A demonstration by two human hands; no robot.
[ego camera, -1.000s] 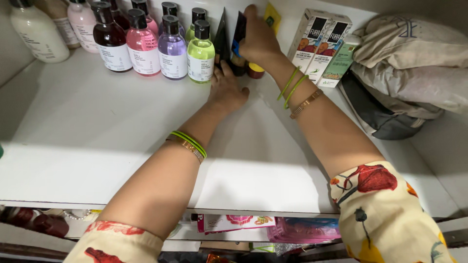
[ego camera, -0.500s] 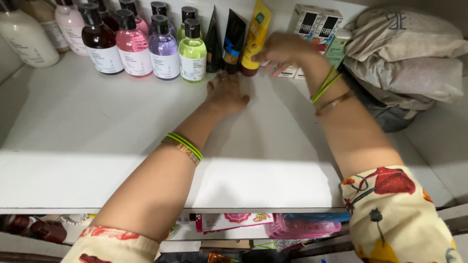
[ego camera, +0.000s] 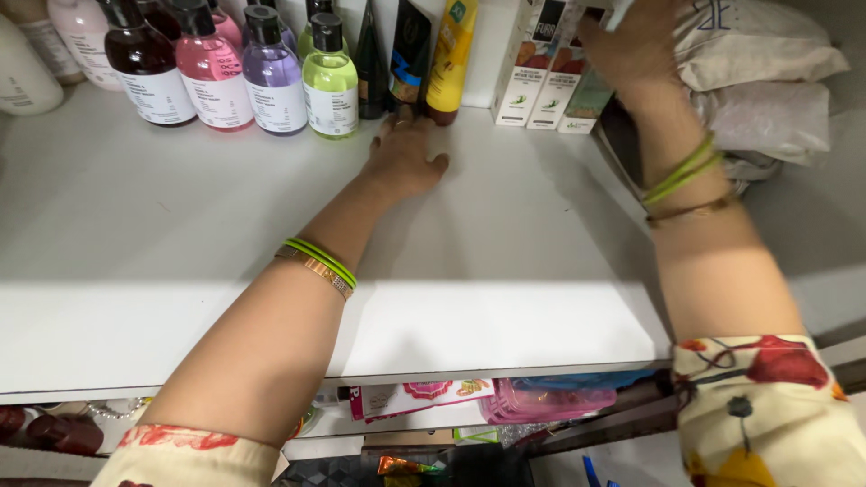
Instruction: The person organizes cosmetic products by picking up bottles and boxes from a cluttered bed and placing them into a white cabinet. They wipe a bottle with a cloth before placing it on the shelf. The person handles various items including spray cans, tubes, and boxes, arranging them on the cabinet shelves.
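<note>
Left hand (ego camera: 403, 162) lying flat, fingers spread, fingertips hiding behind upright tubes (ego camera: 410, 54) along the white shelf's (ego camera: 180, 243) back edge. Right hand (ego camera: 636, 45) blurring over pale cartons (ego camera: 532, 77); grip impossible to tell.

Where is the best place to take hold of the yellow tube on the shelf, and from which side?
Probably grip the yellow tube at its wide middle body, coming from the front: it stands cap-down against the back wall, with a dark tube close on its left.

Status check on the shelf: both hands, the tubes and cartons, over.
Left hand flat on white shelf, fingertips at the upright tubes. Right hand open, raised at the cartons. Folded cloth bags crowd its right.
</note>
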